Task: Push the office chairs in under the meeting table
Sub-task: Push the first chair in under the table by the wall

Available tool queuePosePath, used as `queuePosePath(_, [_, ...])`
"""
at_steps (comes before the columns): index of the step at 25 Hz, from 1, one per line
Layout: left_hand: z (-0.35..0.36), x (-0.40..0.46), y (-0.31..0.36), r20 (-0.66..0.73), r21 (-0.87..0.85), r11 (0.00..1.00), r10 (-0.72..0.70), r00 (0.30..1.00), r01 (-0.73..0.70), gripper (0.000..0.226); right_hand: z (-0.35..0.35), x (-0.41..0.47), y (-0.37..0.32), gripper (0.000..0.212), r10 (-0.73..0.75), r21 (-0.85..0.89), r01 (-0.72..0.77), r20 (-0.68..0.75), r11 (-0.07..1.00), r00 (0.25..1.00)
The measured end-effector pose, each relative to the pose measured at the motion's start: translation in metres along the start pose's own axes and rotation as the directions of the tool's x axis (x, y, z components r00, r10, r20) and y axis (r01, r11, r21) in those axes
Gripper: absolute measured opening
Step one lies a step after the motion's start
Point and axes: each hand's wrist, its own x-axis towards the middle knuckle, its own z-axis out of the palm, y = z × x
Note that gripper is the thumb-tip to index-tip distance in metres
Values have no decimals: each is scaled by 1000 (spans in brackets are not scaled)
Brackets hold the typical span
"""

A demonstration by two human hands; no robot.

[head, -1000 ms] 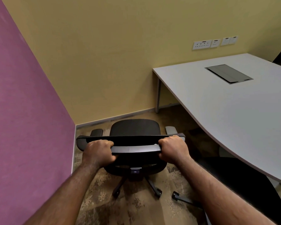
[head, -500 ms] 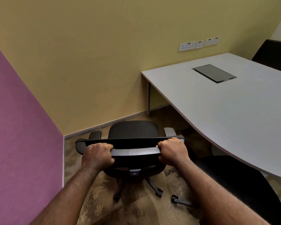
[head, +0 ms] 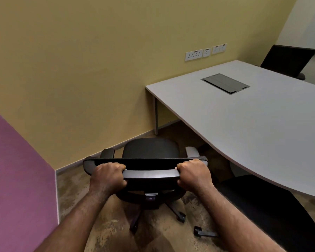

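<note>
A black office chair (head: 150, 151) on castors stands in front of me, its seat facing the yellow wall. My left hand (head: 107, 176) and my right hand (head: 193, 174) both grip the top bar of its backrest. The white meeting table (head: 253, 128) lies to the right; the chair is left of its curved edge, not under it. A second black chair (head: 265, 210) sits at the lower right, partly under the table edge. A third black chair (head: 287, 60) stands at the table's far side.
A purple wall (head: 16, 179) closes in on the left and meets the yellow wall (head: 80, 70) in a corner just beyond the chair. A table leg (head: 155, 115) stands near the wall. A grey cable hatch (head: 225, 83) is set into the tabletop. Patterned brown carpet covers the floor.
The view has swung right, showing more of the table and the far chair. Both hands keep the same grip on the backrest, and the chair has turned slightly with them.
</note>
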Motion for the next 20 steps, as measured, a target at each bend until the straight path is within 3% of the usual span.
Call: queuePosePath(20, [23, 186, -32, 12, 13, 989, 145, 989, -145, 15, 15, 128, 37, 15, 154, 11, -154, -21, 988, 988])
